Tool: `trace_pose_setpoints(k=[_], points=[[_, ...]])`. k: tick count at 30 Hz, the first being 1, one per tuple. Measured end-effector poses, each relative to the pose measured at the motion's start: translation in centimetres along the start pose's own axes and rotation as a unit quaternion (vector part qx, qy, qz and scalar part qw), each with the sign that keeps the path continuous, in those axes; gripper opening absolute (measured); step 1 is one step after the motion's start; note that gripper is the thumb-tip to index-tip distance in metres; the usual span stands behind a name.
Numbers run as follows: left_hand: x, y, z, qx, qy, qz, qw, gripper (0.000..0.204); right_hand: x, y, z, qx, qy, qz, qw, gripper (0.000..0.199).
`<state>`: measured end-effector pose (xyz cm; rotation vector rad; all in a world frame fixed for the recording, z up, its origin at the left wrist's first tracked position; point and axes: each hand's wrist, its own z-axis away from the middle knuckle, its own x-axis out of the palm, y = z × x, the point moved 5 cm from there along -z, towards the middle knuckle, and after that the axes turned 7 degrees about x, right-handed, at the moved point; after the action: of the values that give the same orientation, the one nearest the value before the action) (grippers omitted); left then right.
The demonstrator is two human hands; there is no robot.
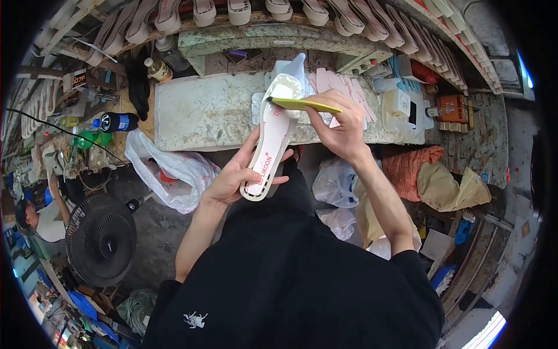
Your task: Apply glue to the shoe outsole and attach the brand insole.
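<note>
A pale cream shoe sole (272, 136) with slots along its edge and red print on its inner face is tilted upright in front of me. My left hand (228, 181) grips its lower end, thumb on the face and fingers behind. The sole's top end has a glossy, wet-looking whitish patch. In my right hand (344, 127), pinched between thumb and fingers, is a flat yellow-green brush (317, 106). Its dark tip touches or nearly touches the left edge of the sole, just below the glossy patch; the bristles are too small to make out.
Behind the sole is a worn white-topped bench (203, 113) with pink insole pieces (332, 86) and a white plastic container (397, 110). Cream soles (238, 13) line the curved rack above. A black fan (102, 239) and another person (49, 224) are at left; plastic bags (336, 183) lie below the bench.
</note>
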<state>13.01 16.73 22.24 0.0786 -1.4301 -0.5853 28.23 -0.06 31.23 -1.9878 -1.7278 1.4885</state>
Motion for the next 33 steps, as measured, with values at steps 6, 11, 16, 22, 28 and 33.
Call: trace_pose_setpoints(k=[6, 11, 16, 22, 28, 33], points=[[0.9, 0.5, -0.4, -0.001, 0.0, 0.0, 1.0, 0.116, 0.3, -2.2, 1.4, -0.109, -0.037, 0.074, 0.991, 0.034], [0.3, 1.5, -0.9, 0.027, 0.023, -0.021, 0.999, 0.111, 1.2, -5.5, 4.0, -0.167, -0.051, 0.044, 0.984, 0.035], [0.5, 2.4, -1.8, 0.082, 0.0, 0.045, 0.996, 0.094, 1.4, -8.2, 5.8, -0.153, -0.067, -0.02, 0.986, 0.038], [-0.5, 2.7, -1.6, 0.05, 0.019, 0.013, 0.999, 0.085, 0.1, -3.5, 4.1, 0.199, -0.041, -0.181, 0.962, 0.013], [-1.5, 1.9, -0.4, 0.026, -0.021, 0.05, 0.998, 0.082, -1.5, 4.1, -0.3, 0.217, 0.169, -0.082, 0.958, 0.016], [-3.5, 2.3, 2.3, 0.08, 0.014, 0.082, 0.993, 0.082, 1.3, 9.3, 3.6, 0.374, 0.127, -0.172, 0.903, 0.02]])
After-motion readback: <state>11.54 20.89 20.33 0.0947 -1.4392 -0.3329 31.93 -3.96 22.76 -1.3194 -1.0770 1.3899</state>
